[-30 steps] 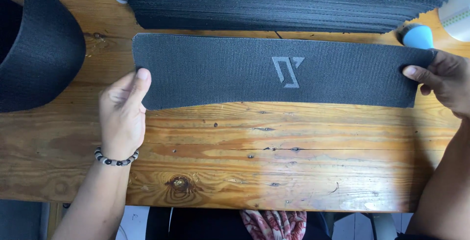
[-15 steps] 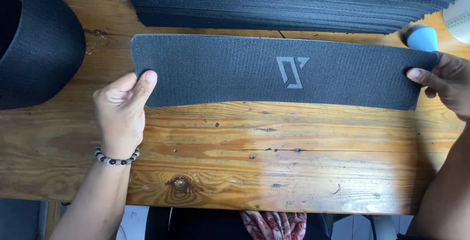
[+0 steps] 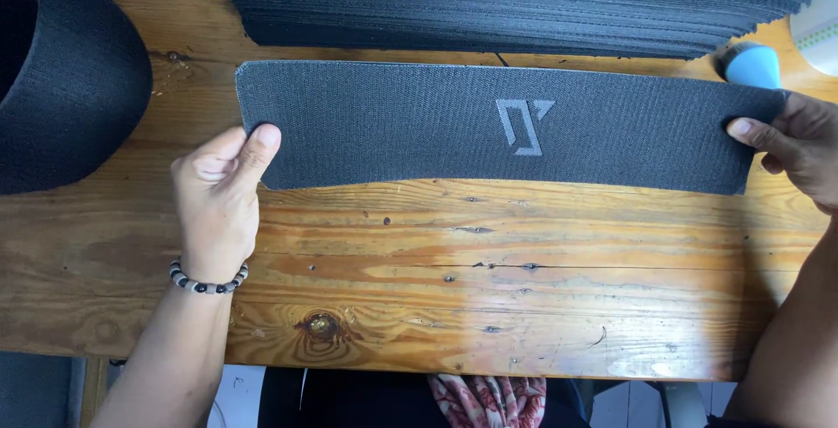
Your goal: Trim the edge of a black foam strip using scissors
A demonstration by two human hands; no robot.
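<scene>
A long dark grey fabric strip [image 3: 419, 127] with a pale grey woven emblem [image 3: 522, 124] lies flat across the wooden table [image 3: 454, 288]. My left hand [image 3: 218, 205] pinches its left end, thumb on top, with a beaded bracelet at the wrist. At the far right, my right hand [image 3: 799, 153] grips the other end, thumb pressed on the fabric. The strip is stretched between both hands.
A tall stack of similar dark strips [image 3: 524, 0] lies along the table's far side. A curved black fabric band [image 3: 61, 79] stands at the left. A blue rounded object [image 3: 752, 63] and a pale container [image 3: 820, 31] sit at the far right. Patterned cloth shows below the table edge.
The strip has shifted slightly left and toward me, and my left thumb now sits a little further over its left end. My right hand keeps its hold.
</scene>
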